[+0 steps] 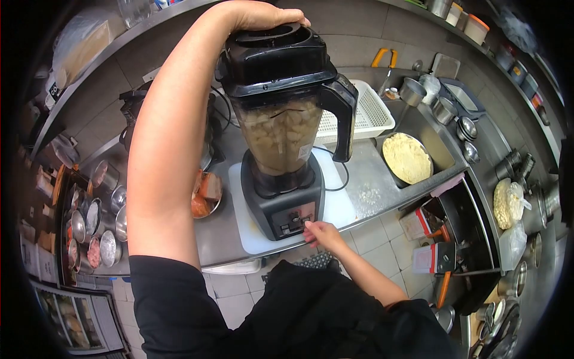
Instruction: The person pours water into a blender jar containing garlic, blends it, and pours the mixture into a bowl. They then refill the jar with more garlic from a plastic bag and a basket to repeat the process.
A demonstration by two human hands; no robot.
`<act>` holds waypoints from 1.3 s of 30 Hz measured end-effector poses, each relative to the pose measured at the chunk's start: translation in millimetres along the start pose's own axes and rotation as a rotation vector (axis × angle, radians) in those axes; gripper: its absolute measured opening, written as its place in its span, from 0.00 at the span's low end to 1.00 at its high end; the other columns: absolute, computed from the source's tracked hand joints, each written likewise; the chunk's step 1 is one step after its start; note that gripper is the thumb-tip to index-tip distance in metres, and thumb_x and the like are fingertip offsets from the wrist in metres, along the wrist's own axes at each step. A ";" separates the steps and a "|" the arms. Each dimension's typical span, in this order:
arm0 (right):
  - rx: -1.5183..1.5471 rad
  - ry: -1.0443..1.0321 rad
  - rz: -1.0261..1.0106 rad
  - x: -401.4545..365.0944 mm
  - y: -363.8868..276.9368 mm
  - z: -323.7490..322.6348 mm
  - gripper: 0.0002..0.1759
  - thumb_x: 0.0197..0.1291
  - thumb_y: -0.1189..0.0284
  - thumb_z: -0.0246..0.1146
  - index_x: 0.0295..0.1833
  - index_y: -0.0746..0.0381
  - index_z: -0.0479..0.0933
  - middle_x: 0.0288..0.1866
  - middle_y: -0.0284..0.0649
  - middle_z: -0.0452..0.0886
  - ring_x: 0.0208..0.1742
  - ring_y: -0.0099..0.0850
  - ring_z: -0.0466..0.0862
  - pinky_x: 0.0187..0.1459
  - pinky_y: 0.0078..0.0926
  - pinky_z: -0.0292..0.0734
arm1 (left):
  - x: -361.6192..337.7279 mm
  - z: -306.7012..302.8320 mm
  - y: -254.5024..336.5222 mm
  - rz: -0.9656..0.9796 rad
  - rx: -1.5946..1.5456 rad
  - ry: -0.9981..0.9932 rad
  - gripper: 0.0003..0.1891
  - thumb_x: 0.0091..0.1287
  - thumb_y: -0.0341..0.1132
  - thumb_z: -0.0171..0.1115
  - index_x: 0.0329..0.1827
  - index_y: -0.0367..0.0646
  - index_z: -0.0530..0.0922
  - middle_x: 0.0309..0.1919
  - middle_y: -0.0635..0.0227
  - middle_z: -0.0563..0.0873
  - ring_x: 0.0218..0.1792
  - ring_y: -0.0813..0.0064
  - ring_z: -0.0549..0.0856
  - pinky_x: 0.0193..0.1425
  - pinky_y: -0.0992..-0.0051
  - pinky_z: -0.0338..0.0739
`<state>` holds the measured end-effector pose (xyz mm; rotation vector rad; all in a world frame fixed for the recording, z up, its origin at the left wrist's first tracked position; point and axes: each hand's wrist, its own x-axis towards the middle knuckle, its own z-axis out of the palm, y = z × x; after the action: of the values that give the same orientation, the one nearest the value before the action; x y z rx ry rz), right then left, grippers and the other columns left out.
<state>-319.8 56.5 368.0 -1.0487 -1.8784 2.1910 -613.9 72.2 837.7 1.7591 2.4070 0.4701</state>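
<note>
A blender jar (281,128) holding pale chunks in cloudy liquid stands upright on its dark base (281,206). My left hand (266,15) rests over the black lid (278,57), its fingers bent across the far top edge and partly hidden. Down at the base's front panel, my right hand (324,234) has its fingers drawn together at a small switch (306,219). Beneath the base lies a white cutting board (245,230). The jar's black handle (344,119) points right.
A bowl of orange-red pieces (206,194) sits left of the blender. To the right are a white perforated basket (368,110), a round pan of pale yellow mixture (406,158) by the sink, and several metal pots (412,91). Metal bowls (94,212) crowd the far left.
</note>
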 end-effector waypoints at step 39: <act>0.001 0.045 0.041 -7.5 -11.2 5.7 0.34 0.67 0.45 0.59 0.49 0.71 0.78 0.43 0.45 0.84 0.38 0.31 0.86 0.33 0.28 0.84 | -23.5 -2.6 20.6 -0.049 -0.013 0.070 0.34 0.57 0.73 0.53 0.52 0.57 0.87 0.47 0.55 0.88 0.43 0.60 0.88 0.51 0.60 0.79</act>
<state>-321.2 50.9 381.5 -1.1357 -1.8537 2.1706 -588.5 55.2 844.7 1.7022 2.4813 0.5495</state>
